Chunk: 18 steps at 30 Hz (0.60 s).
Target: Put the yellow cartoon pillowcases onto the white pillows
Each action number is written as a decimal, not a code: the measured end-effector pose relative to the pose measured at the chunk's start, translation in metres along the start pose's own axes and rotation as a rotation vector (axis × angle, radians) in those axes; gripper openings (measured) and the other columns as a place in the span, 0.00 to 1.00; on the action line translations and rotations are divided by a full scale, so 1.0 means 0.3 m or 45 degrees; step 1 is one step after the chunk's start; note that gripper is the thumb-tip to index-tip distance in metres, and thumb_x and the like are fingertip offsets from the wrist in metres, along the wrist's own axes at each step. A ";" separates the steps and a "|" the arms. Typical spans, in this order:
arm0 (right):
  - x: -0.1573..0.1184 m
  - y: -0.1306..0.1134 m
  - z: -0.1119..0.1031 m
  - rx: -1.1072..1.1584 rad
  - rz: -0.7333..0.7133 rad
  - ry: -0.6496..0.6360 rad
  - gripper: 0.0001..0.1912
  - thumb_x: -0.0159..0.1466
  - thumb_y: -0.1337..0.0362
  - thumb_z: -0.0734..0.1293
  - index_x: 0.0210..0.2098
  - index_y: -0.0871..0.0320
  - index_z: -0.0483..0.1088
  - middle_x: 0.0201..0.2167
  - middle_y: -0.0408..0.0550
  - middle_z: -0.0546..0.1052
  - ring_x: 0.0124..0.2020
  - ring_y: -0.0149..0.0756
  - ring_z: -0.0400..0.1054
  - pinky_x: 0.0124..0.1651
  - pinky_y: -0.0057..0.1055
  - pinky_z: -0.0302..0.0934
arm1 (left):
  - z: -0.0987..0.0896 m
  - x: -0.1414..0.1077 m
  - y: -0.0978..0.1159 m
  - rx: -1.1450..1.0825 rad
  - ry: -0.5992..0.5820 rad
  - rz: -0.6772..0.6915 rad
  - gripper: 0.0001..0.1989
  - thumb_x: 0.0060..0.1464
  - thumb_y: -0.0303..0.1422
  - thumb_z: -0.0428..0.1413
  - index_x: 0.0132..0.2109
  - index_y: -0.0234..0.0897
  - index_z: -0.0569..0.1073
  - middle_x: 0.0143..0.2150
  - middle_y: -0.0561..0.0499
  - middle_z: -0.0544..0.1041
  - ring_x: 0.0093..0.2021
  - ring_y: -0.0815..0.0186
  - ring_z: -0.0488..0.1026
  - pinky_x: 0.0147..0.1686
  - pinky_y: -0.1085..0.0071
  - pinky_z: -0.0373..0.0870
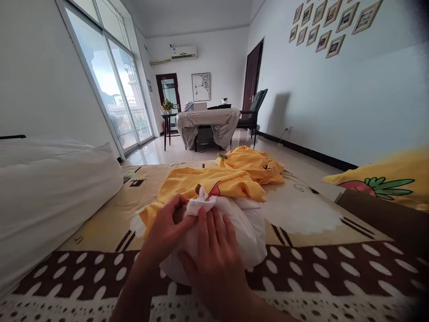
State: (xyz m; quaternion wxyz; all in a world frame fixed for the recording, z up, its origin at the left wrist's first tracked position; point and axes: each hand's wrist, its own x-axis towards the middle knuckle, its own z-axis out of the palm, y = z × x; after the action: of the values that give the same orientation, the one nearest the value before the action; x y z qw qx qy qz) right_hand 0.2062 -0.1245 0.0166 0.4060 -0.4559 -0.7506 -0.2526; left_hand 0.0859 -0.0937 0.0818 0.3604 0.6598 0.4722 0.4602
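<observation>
A white pillow [253, 228] lies bunched on the bed in front of me. My left hand [172, 221] pinches a gathered white corner of it, close to the edge of a yellow pillowcase [187, 183]. My right hand [214, 250] rests on top of the pillow, its fingers stretched forward against the white fabric. The yellow pillowcase is crumpled just beyond both hands and runs back to the far right, with red and green printed figures on it. Where the pillow's edge meets the pillowcase is partly hidden by my hands.
A large white cushion [50, 192] stands at the left. Beneath everything is a patterned beige and brown blanket [301, 264]. At the right edge sits another yellow printed pillow [385, 179]. Farther off are a covered table [208, 117] and a dark chair [253, 116].
</observation>
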 end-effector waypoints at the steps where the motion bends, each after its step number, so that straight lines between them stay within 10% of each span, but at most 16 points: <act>1: 0.000 -0.005 0.003 -0.006 -0.008 -0.003 0.34 0.64 0.52 0.57 0.59 0.75 0.59 0.55 0.67 0.68 0.57 0.58 0.60 0.55 0.53 0.56 | -0.011 -0.004 0.004 -0.036 -0.012 -0.003 0.12 0.46 0.37 0.56 0.37 0.36 0.67 0.33 0.53 0.71 0.35 0.67 0.67 0.36 0.73 0.66; 11: 0.003 0.026 0.046 -0.037 -0.053 -0.059 0.31 0.62 0.55 0.56 0.55 0.76 0.63 0.52 0.68 0.69 0.53 0.56 0.61 0.53 0.51 0.55 | 0.076 -0.025 -0.035 0.279 0.502 0.171 0.05 0.48 0.31 0.55 0.35 0.39 0.67 0.26 0.58 0.68 0.25 0.72 0.65 0.28 0.76 0.63; 18: 0.025 0.061 0.036 0.100 -0.003 -0.279 0.22 0.61 0.57 0.59 0.48 0.66 0.69 0.46 0.61 0.72 0.48 0.50 0.63 0.51 0.49 0.55 | 0.090 -0.027 -0.042 0.571 0.575 0.297 0.06 0.46 0.27 0.55 0.34 0.39 0.67 0.27 0.57 0.71 0.27 0.70 0.68 0.31 0.75 0.65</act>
State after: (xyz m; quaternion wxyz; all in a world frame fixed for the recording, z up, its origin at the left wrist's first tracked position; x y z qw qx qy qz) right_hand 0.2164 -0.1043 0.0173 0.3389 -0.4638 -0.8003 -0.1722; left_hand 0.1067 -0.0988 0.0597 0.0376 0.6536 0.5509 0.5175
